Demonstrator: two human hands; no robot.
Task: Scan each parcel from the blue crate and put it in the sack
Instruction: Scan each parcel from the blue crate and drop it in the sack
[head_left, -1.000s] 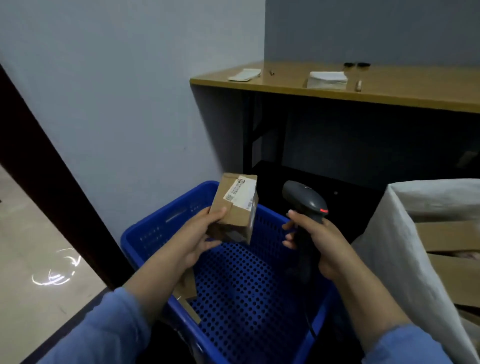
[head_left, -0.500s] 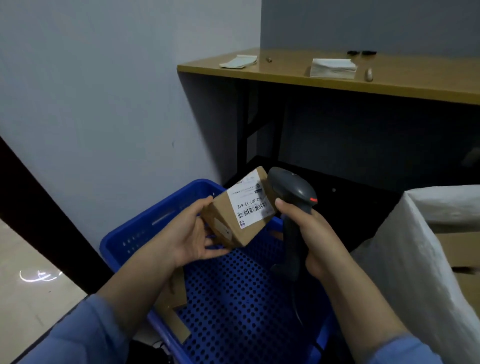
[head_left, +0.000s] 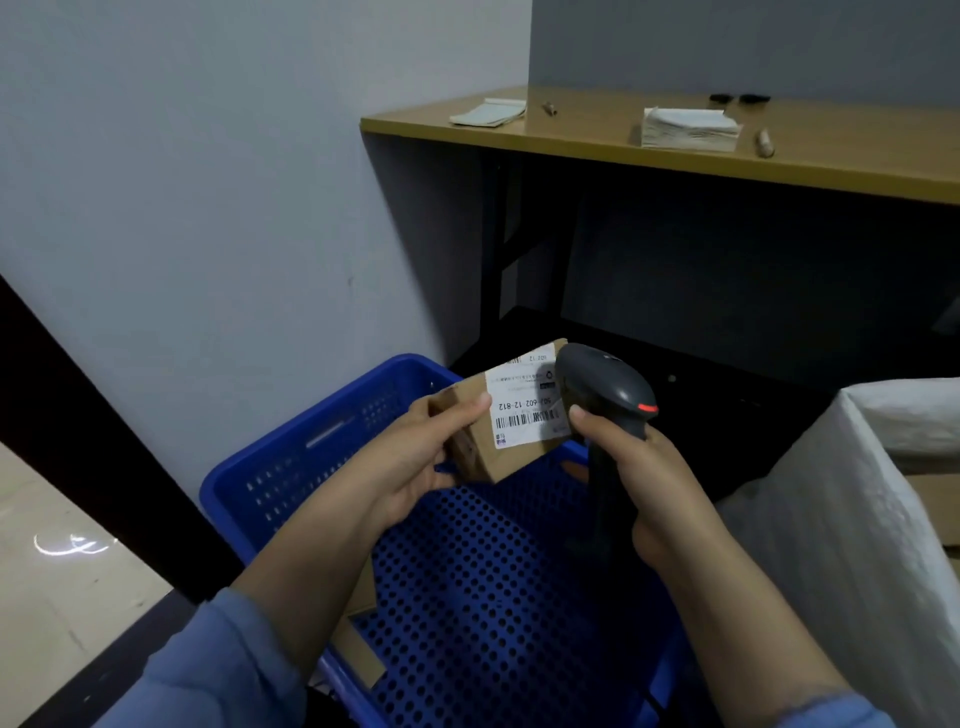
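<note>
Above the crate (head_left: 332, 431), the left hand (head_left: 415, 462) grips a labelled parcel (head_left: 511, 415) while the right hand (head_left: 644, 478) grips a scanner (head_left: 602, 395) just beside its label (head_left: 524, 402).

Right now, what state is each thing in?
Blue perforated plastic crate: mostly bare, cardboard at near-left corner.
Small brown cardboard parcel: held over crate, white label up.
Dark grey handheld scanner: red light showing, head at label.
White woven sack: open, cardboard inside.
Left hand: grips parcel.
Right hand: grips scanner.
</note>
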